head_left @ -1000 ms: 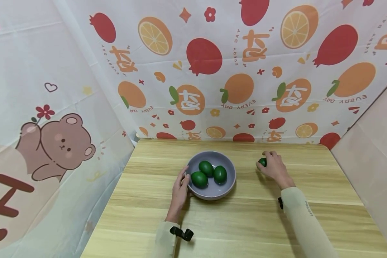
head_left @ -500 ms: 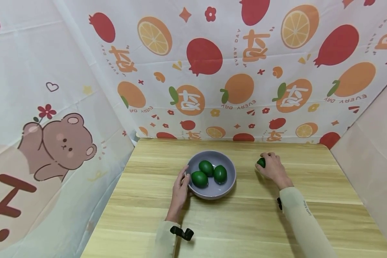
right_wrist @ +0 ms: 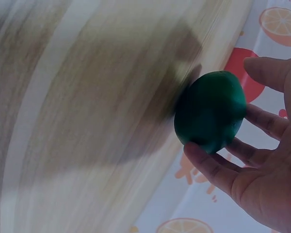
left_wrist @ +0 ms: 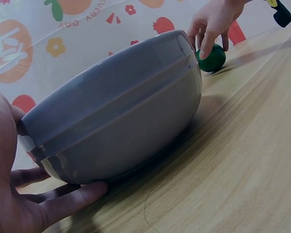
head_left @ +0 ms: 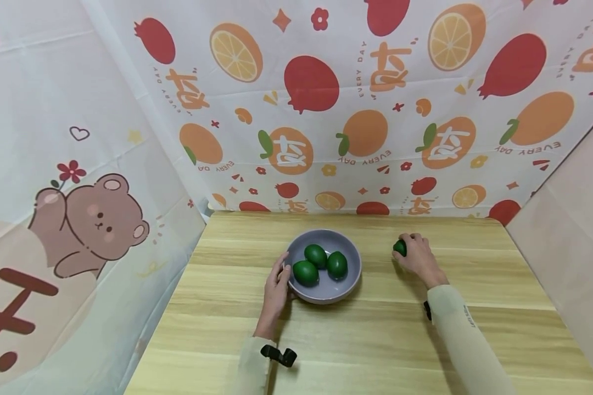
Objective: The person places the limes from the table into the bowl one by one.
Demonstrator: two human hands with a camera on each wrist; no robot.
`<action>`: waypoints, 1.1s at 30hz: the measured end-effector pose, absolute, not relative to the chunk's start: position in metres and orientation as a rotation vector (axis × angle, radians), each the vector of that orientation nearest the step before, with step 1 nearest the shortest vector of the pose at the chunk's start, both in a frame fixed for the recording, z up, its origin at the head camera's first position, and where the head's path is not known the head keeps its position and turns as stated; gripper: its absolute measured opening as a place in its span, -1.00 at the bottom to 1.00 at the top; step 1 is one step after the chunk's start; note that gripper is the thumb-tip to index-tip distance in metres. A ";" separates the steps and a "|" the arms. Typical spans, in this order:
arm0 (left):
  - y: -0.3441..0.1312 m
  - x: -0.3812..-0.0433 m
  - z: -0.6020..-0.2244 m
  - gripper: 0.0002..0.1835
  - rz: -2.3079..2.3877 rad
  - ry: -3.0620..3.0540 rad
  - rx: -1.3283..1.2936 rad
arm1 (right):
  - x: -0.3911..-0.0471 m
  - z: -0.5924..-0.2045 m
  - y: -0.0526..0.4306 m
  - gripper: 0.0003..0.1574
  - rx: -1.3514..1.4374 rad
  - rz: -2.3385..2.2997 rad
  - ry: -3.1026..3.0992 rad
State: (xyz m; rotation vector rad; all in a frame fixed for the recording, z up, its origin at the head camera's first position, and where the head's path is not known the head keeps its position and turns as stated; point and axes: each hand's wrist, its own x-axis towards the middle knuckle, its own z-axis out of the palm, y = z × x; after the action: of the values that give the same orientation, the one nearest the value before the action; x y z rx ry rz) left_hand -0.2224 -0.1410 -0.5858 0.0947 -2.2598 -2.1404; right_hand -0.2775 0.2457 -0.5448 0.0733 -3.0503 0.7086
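Observation:
A grey-purple bowl [head_left: 324, 293] stands on the wooden table with 3 dark green limes [head_left: 337, 265] in it. My left hand [head_left: 275, 288] holds the bowl's left side. In the left wrist view, fingers of this left hand [left_wrist: 26, 199] reach under the bowl's lower edge [left_wrist: 111, 121]. To the right of the bowl, my right hand [head_left: 420, 258] grips another lime [head_left: 400, 248] low over the table. In the right wrist view, fingertips lie against this lime [right_wrist: 208, 111], while one digit stands off from it.
The wood-grain table [head_left: 346, 351] runs back to a fruit-printed cloth [head_left: 311, 137]. A bear-printed cloth [head_left: 99, 219] hangs at the left, and a pale plain panel [head_left: 573, 236] stands at the right. A black wrist camera mount [head_left: 279, 356] sits on the left sleeve.
My right hand has shifted very slightly to the left between the first and second frames, with the lime at its fingers. The left hand and the bowl keep their places.

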 end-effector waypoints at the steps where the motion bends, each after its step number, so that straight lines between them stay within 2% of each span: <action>1: -0.141 -0.222 -0.586 -0.55 -2.138 -2.262 0.101 | -0.278 -0.545 0.246 -0.29 0.075 0.708 -3.051; 9: -0.140 -0.222 -0.587 -0.55 -2.109 -2.285 0.096 | -0.278 -0.551 0.248 -0.28 0.051 0.712 -3.056; 23: -0.139 -0.224 -0.584 -0.56 -2.113 -2.282 0.091 | -0.281 -0.551 0.250 -0.41 0.062 0.704 -3.054; 33: -0.139 -0.225 -0.584 -0.57 -2.080 -2.286 0.103 | -0.285 -0.552 0.249 -0.38 0.063 0.680 -3.059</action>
State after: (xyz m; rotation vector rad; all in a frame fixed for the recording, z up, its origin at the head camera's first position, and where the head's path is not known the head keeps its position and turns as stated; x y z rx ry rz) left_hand -0.2249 -0.1393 -0.5845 0.1031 -2.2863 -2.0802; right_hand -0.2853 0.2492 -0.5523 0.0629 -3.0593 0.6799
